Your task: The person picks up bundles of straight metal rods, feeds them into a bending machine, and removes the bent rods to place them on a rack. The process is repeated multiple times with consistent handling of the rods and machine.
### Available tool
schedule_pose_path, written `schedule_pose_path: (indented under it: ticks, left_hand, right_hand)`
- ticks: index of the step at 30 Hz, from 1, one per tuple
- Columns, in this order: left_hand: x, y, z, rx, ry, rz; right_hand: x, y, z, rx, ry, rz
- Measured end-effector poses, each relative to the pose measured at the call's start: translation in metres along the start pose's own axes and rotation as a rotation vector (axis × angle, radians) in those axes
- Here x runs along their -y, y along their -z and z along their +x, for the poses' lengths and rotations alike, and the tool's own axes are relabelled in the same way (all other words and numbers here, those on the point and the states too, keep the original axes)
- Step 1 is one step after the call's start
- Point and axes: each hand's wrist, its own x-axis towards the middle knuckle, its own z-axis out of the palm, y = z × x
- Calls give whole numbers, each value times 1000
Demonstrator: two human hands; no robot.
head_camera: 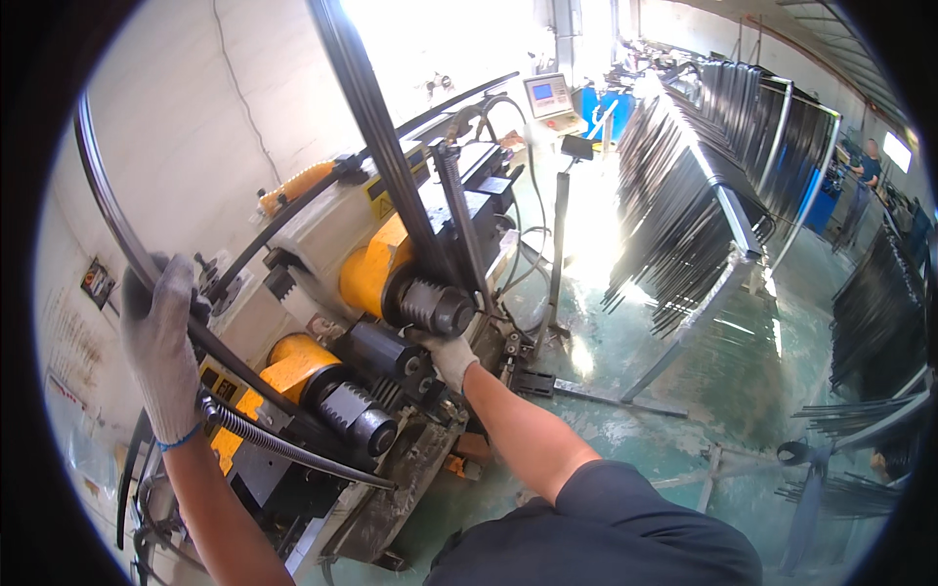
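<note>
My left hand (157,337), in a pale knitted glove, is closed around a long dark metal tube (106,187). The tube slants down from the upper left to the front roller head (350,410) of a tube-bending machine with yellow guards. My right hand (448,357), gloved too, reaches in beneath the rear roller head (432,304). Its fingertips are hidden there, beside a dark die block (385,350). A second set of dark tubes (377,124) rises steeply from behind that rear head. A coil spring (293,447) lies along the machine's near side.
Racks hung with many thin dark rods (681,190) stand on the right, with a metal rack leg (674,351) on the green floor. A control panel (549,99) is behind the machine. A person (867,179) stands far right. Hoses (527,242) loop beside a post (558,249).
</note>
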Motion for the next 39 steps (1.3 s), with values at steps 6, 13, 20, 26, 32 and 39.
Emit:
schedule_pose_path:
  ticks: [6, 13, 20, 26, 32, 39]
  left_hand:
    - [-10, -4, -4, -26, 0, 84]
    - [-31, 13, -6, 17, 151, 142]
    - [-56, 11, -11, -17, 197, 144]
    - [-51, 22, -4, -4, 158, 286]
    - [-40, 26, -6, 21, 200, 374]
    - [-48, 10, -14, -111, 191, 458]
  right_hand:
    - [-6, 4, 4, -11, -17, -40]
    - [-17, -1, 8, -25, 128, -100]
    - [-25, 13, -4, 18, -47, 101]
    - [-37, 12, -1, -31, -146, 180]
    - [-46, 18, 5, -4, -175, 160]
    - [-48, 20, 8, 55, -162, 150]
